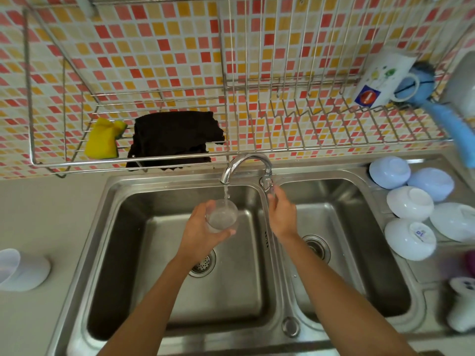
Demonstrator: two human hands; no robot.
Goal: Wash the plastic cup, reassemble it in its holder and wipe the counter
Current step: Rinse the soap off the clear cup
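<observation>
A clear plastic cup [222, 215] is held upright over the left sink basin [144, 242], gripped by my left hand [199, 231]. Water runs from the chrome faucet [245, 164] straight into the cup. My right hand [281, 211] grips the faucet handle [267, 183] on the divider between the basins. On the counter at the far left sits a white holder [21, 269] lying tilted. A dark cloth [172, 137] and a yellow sponge [102, 138] hang on the wall rack above the sink.
The right basin [359, 253] has a drain under my right forearm. Several upturned white and pale blue bowls [411, 204] rest on the drainboard at right. A white mug [380, 78] and blue brush [447, 119] sit in the wire rack. A white bottle [462, 304] stands at the right edge.
</observation>
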